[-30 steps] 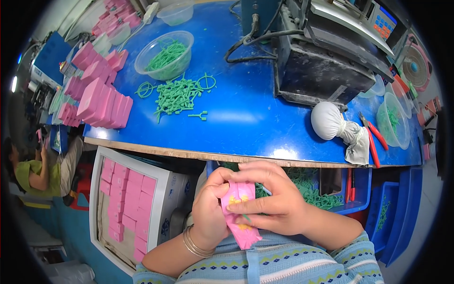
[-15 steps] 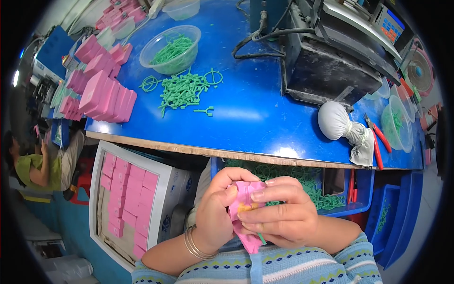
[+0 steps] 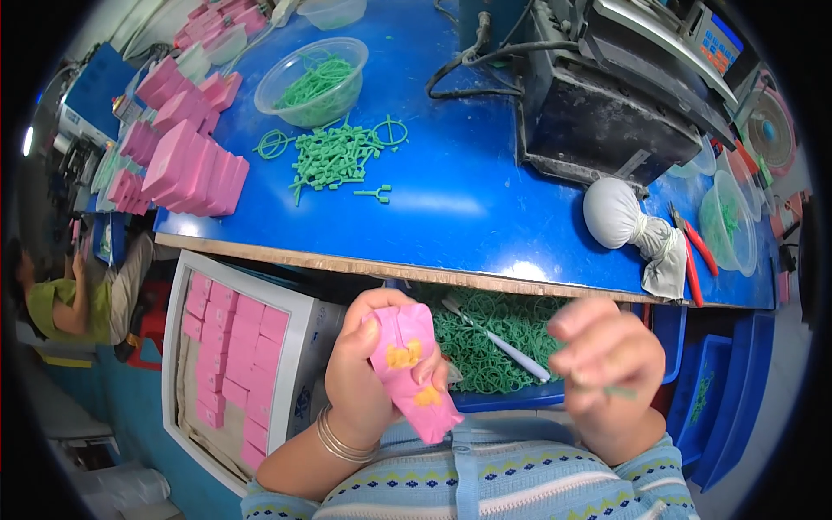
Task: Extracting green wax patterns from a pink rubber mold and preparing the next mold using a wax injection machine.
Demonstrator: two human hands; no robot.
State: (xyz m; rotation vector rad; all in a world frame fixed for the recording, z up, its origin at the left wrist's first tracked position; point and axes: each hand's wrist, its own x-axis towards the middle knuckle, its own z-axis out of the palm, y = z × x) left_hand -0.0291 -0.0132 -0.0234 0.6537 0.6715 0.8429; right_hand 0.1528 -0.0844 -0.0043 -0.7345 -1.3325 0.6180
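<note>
My left hand [image 3: 360, 373] is closed around a soft pink rubber mould [image 3: 423, 412] with two yellow patches on its face. The mould is tilted and held in front of my body. Off to the right, my right hand [image 3: 611, 368] is raised and smeared by motion, its fingers drawn together. A small green piece [image 3: 620, 393] shows blurred at those fingers. Behind the hands, a blue drawer [image 3: 507, 400] holds a tangle of green strands [image 3: 485, 364], with a white toothbrush-like stick [image 3: 511, 353] lying on top.
On the blue table [image 3: 347, 230] are green forked pieces [image 3: 334, 160], a clear bowl [image 3: 282, 108] of green parts, stacked pink blocks [image 3: 191, 173], a black machine [image 3: 607, 121], a white cloth pouch [image 3: 611, 217] and red-handled pliers [image 3: 691, 260]. A box of pink blocks [image 3: 234, 355] stands left.
My right hand has come off the pink mould and moved right, with a small green piece at its fingers. My left hand has shifted left and turned the mould; the white stick is now uncovered.
</note>
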